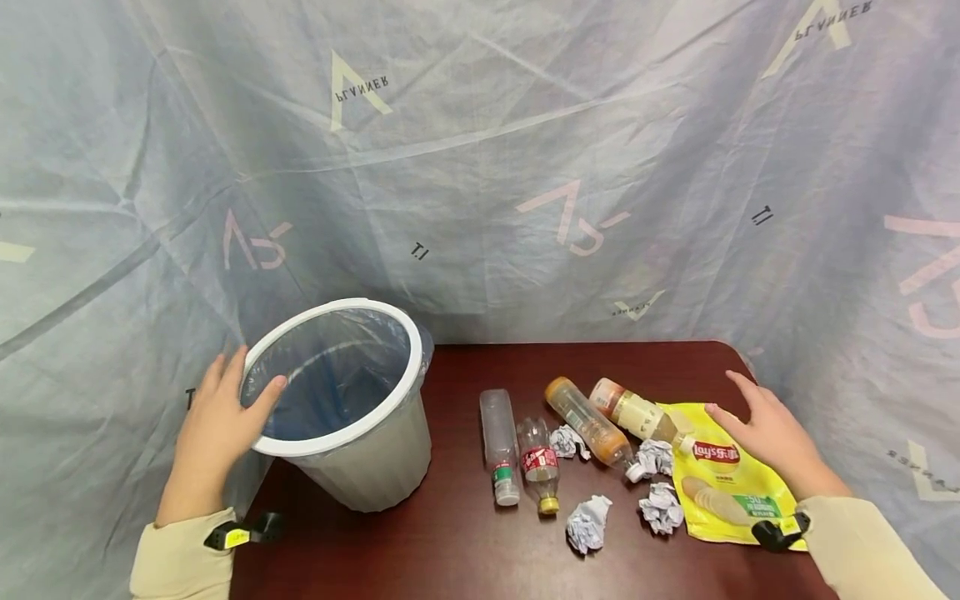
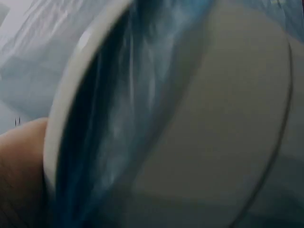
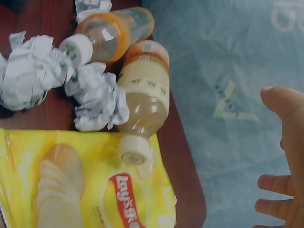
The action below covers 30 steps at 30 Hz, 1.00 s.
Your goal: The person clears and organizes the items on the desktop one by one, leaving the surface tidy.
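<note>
My left hand is at the left rim of a white trash bin, thumb and fingers spread apart around the edge. The bin has a clear plastic liner under its white ring; the left wrist view shows the rim close up beside the hand. Over the right part of a yellow chip bag hovers my right hand, fingers spread and holding nothing. A bottle with a cream label lies with its cap on the bag's upper left corner.
Left of the bag lie an orange-labelled bottle, a red-labelled bottle, a clear bottle with a green label and several crumpled paper balls. A grey printed cloth hangs behind the dark red table.
</note>
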### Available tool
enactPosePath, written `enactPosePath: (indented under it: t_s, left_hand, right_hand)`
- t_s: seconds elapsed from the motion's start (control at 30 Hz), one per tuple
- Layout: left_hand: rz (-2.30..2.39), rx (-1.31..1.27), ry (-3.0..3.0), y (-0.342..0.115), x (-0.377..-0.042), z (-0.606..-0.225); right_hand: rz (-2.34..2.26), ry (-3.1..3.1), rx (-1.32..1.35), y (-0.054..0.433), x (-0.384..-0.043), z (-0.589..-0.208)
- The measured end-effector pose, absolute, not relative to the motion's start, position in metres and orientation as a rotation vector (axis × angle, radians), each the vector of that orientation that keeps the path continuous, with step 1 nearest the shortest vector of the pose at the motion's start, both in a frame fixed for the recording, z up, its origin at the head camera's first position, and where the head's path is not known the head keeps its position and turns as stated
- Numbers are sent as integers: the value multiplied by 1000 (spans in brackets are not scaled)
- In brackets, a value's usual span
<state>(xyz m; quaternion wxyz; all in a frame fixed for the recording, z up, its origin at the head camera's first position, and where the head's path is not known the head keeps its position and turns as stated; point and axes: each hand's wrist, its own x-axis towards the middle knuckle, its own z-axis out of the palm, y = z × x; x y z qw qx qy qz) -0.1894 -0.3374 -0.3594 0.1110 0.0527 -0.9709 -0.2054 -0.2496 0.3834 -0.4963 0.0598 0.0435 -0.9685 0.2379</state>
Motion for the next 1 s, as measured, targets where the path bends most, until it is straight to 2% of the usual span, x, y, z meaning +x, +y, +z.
enactPosePath:
  t_s: [0.23, 0.67, 1.0]
  left_hand:
    - [-724, 128, -2988, -352, -197, -369]
    - [-693, 69, -3013, -345, -204, -367]
    - [-694, 28, -3014, -340, -208, -369]
  right_hand:
    - [779, -2915, 32, 404, -248, -515]
    - [1070, -2838, -194, 440, -244, -547]
    - [1012, -3014, -398, 460, -232, -580]
